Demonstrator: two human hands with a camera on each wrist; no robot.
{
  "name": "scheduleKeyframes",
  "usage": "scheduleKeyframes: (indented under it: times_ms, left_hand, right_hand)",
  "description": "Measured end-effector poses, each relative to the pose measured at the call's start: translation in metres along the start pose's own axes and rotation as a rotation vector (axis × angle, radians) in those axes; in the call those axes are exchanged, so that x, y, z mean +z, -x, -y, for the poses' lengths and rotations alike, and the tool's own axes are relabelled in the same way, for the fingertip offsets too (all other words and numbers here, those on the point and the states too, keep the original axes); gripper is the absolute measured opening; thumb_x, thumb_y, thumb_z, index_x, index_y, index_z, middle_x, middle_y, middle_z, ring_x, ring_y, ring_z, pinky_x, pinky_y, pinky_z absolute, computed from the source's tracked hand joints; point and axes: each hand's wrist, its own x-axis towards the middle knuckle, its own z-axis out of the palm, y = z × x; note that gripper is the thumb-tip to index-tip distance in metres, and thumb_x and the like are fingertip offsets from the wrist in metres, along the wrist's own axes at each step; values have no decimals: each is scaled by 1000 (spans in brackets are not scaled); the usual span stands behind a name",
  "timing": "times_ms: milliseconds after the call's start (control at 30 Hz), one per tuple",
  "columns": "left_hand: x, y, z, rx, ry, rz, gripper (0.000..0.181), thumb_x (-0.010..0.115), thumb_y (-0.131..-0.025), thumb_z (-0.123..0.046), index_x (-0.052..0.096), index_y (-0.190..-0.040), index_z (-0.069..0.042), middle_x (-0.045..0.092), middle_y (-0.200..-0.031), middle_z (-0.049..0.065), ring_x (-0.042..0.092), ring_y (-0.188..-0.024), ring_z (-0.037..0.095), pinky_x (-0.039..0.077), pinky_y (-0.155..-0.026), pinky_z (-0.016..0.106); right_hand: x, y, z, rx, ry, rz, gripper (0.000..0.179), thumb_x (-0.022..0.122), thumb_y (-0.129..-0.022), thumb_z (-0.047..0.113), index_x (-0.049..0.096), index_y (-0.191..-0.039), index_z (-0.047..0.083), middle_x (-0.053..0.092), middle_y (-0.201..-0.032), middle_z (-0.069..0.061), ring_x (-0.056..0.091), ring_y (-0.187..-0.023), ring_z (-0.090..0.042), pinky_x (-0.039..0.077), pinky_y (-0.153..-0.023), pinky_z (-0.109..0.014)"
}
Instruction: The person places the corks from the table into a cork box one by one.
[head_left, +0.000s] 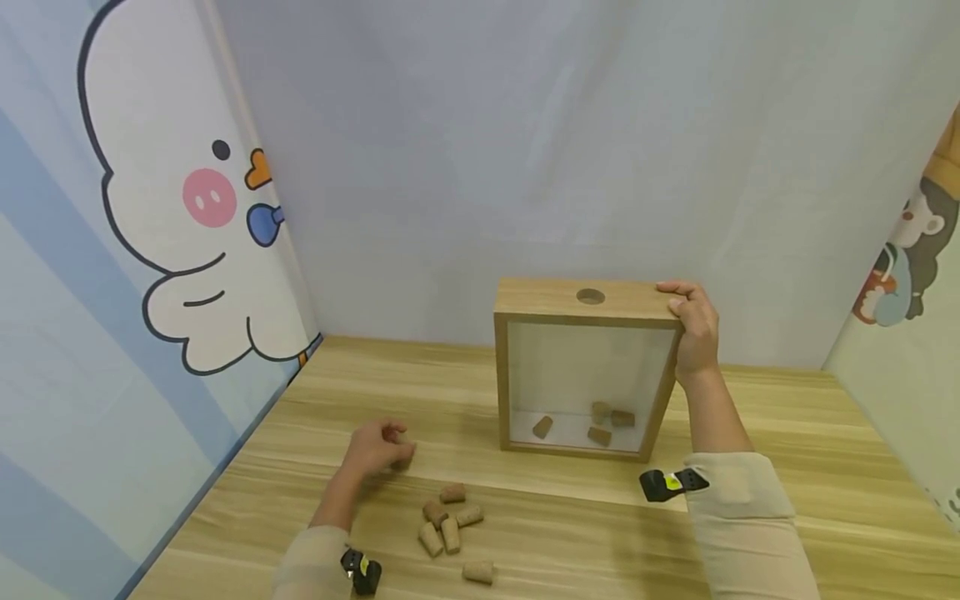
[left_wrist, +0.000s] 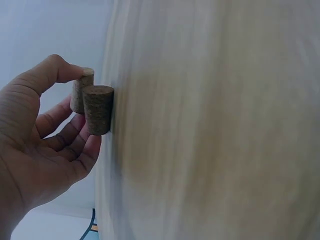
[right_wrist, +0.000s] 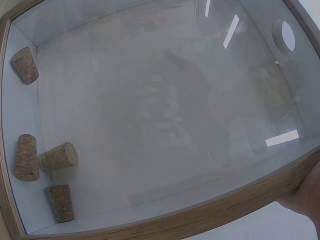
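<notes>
My left hand (head_left: 377,447) is just above the table, left of several loose corks (head_left: 450,534). In the left wrist view its thumb and fingers pinch a cork (left_wrist: 79,95). A second cork (left_wrist: 98,111) is in front of that one, by the fingertips; I cannot tell whether the hand holds it too. Both are hidden in the head view. My right hand (head_left: 696,329) grips the upper right corner of an upright wooden box (head_left: 540,297) with a clear front and a round hole (head_left: 591,297) in its top. Several corks (right_wrist: 61,156) lie at the bottom inside.
The box stands on a wood-grain table (head_left: 570,533). One cork (head_left: 477,571) lies apart, nearer the front edge. A pale curtain (head_left: 465,167) hangs behind the table, and a cartoon-printed cloth (head_left: 165,208) borders the left side.
</notes>
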Motion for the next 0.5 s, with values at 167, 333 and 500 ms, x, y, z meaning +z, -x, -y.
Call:
scheduleKeyframes:
  times_ms: [167,333,500]
  left_hand:
    - [1,4,-8,58,51,-35,38,74,-75,-10,64,-109,4,64,-85,4,58,-79,20,49,-67,34]
    - [2,8,-23,102,100,-46,41,73,-78,-13,62,-115,2,64,-91,4,56,-83,20,48,-70,34]
    - [1,8,-40,103,154,-37,40,75,-78,-15,64,-116,-6,63,-96,5,55,-86,19,48,-72,35]
  right_hand:
    - [-1,2,-1,-2,-2,5,30,37,-83,10,65,-91,17,53,-100,-5,46,-86,-19,32,-74,-34]
    - [-2,2,0,1,5,7,30,37,-83,11,65,-92,18,52,-101,-5,45,-87,-18,33,-74,-35]
    - [-1,0,-1,-3,2,7,31,36,-83,11,65,-92,17,52,-102,-5,45,-88,-19,32,-75,-35]
